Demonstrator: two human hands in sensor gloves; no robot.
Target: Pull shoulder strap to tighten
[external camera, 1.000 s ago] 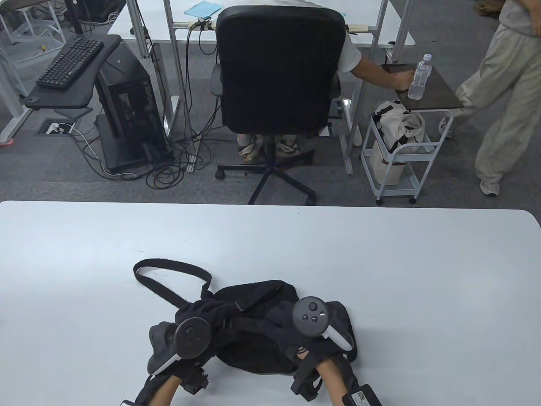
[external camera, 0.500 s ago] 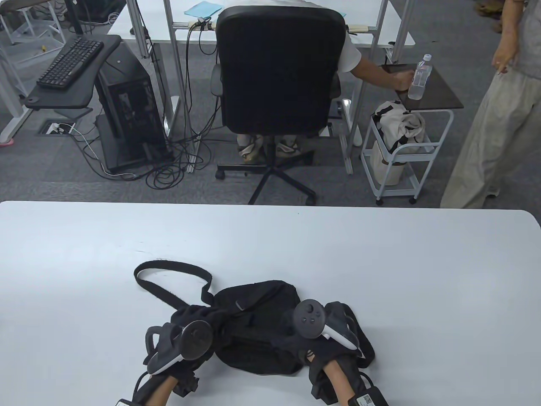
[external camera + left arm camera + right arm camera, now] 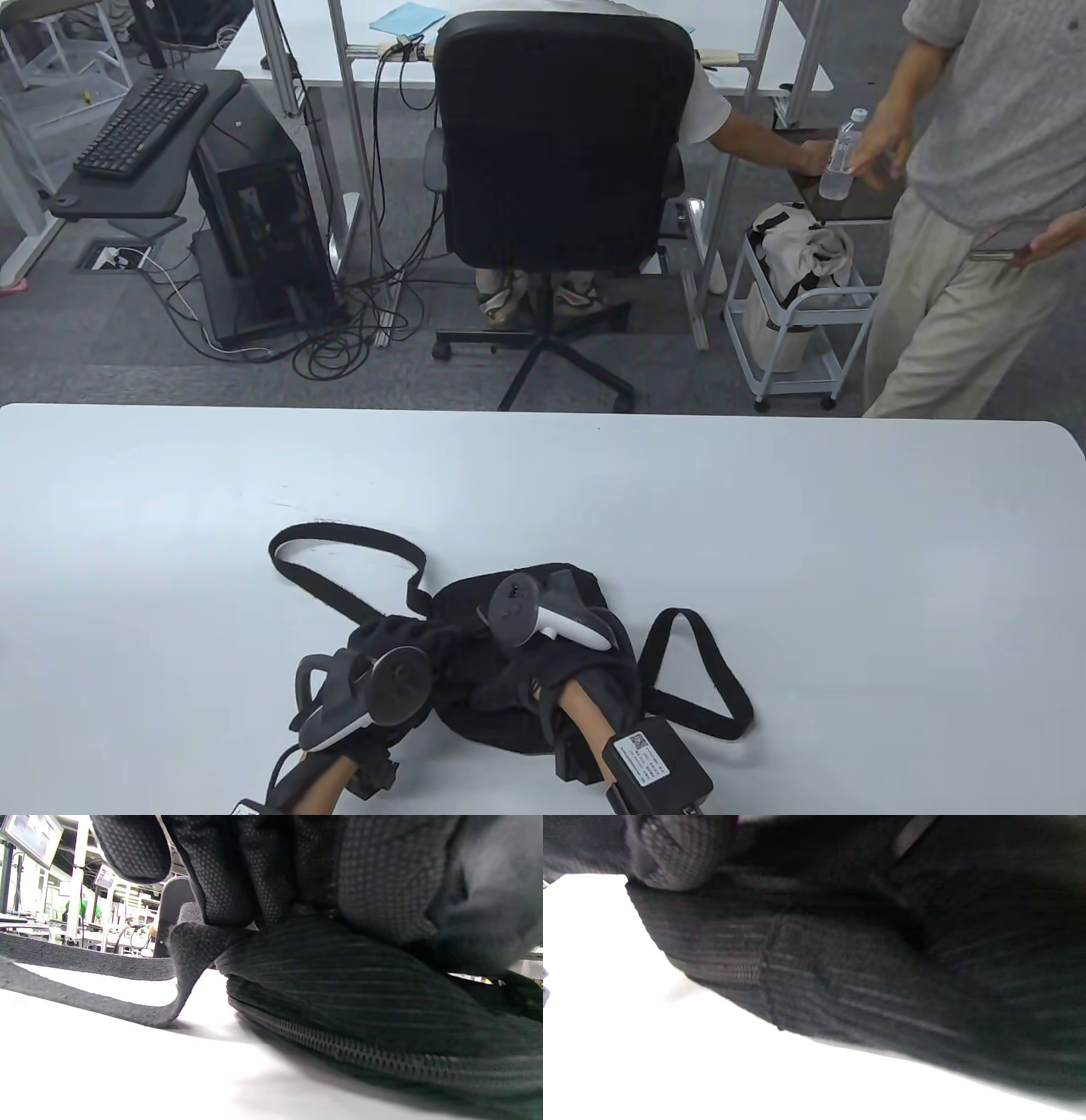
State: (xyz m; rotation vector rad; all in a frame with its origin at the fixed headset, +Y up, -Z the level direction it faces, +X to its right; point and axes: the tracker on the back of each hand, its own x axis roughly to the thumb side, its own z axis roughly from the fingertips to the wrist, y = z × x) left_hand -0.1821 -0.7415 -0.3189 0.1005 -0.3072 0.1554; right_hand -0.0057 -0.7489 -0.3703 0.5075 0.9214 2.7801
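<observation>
While both hands' grips stay hidden, left hand [image 3: 356, 688] and right hand [image 3: 543, 645] rest on the closed bag [image 3: 475, 679].

Beyond the white bench [image 3: 764, 526] stood a black office chair [image 3: 556, 144] with a seated person. A keyboard [image 3: 140, 126] lay on a side shelf beside a computer tower [image 3: 254, 221]. A wheeled cart [image 3: 806, 314] held a pale bag; a bystander [image 3: 959, 212] reached toward a water bottle [image 3: 842, 157].
</observation>
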